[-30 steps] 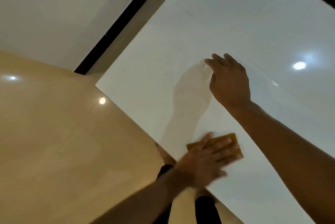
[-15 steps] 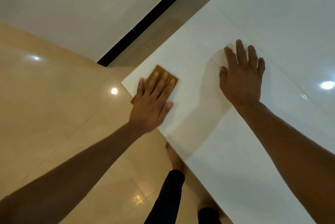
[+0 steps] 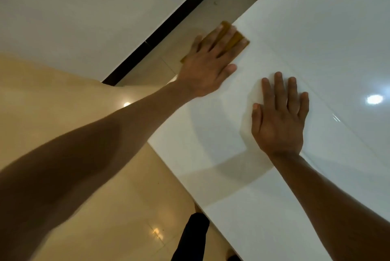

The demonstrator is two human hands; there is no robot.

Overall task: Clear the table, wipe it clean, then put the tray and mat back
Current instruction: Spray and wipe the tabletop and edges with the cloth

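A glossy white table (image 3: 306, 39) fills the right of the head view. My left hand (image 3: 209, 66) presses a flat yellow-brown cloth (image 3: 237, 42) onto the table's far left corner with straight fingers; part of the cloth overhangs the edge. My right hand (image 3: 278, 121) lies flat on the tabletop, palm down, fingers spread, a little nearer to me than the cloth. No tray or mat is in view.
A shiny beige tiled floor (image 3: 73, 96) lies to the left of the table. A white wall with a black skirting strip (image 3: 168, 22) runs behind it. My dark trouser leg (image 3: 192, 237) shows below the table's near edge.
My left hand has slid the cloth along the table's left edge, from near me out to the far corner. My right hand has stayed flat on the tabletop.
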